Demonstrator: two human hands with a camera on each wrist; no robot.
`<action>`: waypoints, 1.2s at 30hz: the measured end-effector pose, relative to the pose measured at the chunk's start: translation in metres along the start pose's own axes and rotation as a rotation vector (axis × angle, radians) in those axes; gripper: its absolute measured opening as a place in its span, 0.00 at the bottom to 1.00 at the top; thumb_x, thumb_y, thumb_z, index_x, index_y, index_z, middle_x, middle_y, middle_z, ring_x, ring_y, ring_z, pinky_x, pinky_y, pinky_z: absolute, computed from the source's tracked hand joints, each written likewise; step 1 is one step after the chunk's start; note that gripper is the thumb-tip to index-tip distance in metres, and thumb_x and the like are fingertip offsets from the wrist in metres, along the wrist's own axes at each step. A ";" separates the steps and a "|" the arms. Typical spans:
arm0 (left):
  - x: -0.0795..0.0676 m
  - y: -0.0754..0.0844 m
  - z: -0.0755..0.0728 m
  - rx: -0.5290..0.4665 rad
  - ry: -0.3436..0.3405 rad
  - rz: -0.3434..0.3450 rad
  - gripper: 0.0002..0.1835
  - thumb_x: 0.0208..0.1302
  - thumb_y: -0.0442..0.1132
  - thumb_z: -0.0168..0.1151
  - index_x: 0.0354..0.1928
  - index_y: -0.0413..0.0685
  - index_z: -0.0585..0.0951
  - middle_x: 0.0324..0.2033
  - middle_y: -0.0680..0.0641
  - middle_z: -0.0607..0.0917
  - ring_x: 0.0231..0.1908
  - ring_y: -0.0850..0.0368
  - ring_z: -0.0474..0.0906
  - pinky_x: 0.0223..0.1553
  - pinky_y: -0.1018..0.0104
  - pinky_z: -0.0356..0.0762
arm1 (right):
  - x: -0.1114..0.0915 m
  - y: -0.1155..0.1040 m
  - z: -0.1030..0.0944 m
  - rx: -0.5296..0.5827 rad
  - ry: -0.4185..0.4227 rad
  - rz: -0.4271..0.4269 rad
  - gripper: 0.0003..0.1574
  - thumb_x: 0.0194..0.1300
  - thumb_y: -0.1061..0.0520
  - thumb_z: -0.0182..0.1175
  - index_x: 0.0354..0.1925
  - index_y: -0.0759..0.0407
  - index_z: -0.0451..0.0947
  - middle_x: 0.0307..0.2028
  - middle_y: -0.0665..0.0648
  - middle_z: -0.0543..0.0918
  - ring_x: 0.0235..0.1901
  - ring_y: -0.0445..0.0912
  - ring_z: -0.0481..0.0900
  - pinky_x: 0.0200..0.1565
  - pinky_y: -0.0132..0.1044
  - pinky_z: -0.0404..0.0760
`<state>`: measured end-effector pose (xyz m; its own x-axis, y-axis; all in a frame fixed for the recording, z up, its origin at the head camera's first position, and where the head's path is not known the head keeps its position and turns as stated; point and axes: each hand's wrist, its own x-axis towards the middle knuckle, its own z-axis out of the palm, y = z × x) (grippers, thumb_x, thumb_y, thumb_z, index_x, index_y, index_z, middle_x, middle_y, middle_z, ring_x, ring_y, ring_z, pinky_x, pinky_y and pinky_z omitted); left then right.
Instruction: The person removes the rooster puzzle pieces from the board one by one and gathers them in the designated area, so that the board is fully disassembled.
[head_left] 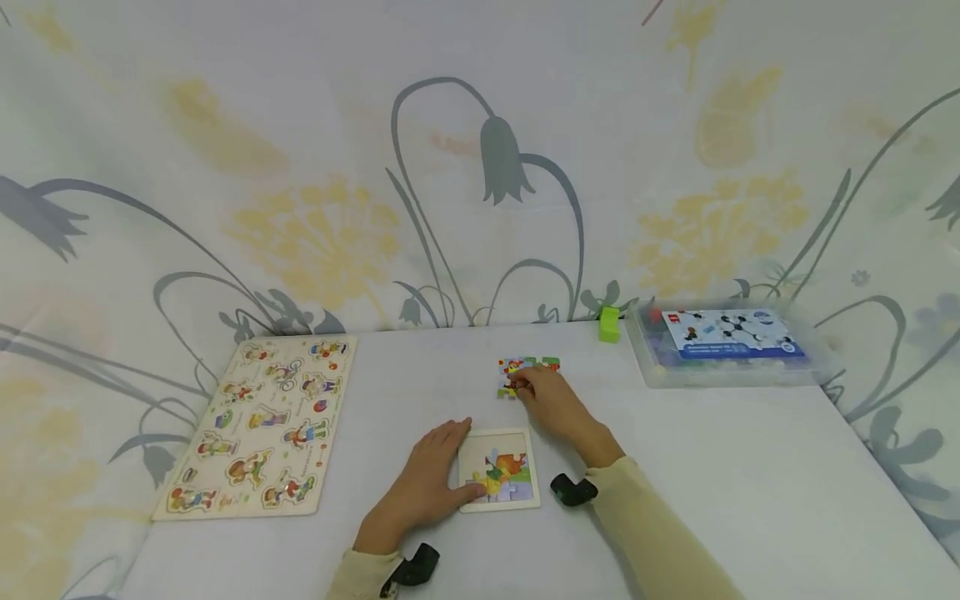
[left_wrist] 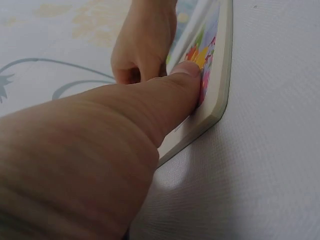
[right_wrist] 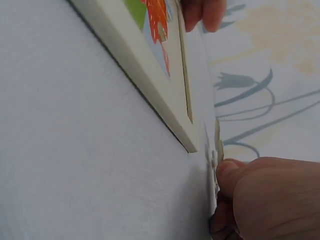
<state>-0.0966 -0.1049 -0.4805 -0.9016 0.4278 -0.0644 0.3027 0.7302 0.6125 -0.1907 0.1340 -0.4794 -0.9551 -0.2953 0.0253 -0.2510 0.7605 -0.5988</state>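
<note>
Beyond puzzle tray [head_left: 478, 450], puzzle piece [right_wrist: 220, 147] pinched in right grip [head_left: 558, 406].

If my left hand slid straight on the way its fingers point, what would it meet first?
Probably the loose puzzle pieces at your right hand, though your left hand might narrowly pass their left edge.

Pale yellow sleeves [head_left: 365, 575] [head_left: 660, 533] at bottom centre and lower right of the frame, small black angled wrist devices [head_left: 417, 566] [head_left: 573, 490], bare hands [head_left: 429, 475] [head_left: 557, 404]
</note>
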 end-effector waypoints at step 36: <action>0.000 -0.004 0.003 0.016 -0.001 0.009 0.47 0.62 0.54 0.73 0.78 0.45 0.62 0.74 0.39 0.67 0.76 0.37 0.58 0.75 0.36 0.55 | -0.070 -0.043 0.010 -0.015 -0.196 -0.165 0.19 0.59 0.57 0.75 0.48 0.58 0.81 0.37 0.48 0.80 0.35 0.39 0.73 0.39 0.32 0.78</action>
<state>-0.0969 -0.1058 -0.4852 -0.8984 0.4352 -0.0596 0.3159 0.7345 0.6005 -0.1119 0.1158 -0.4632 -0.8527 -0.5213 -0.0354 -0.4043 0.7011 -0.5874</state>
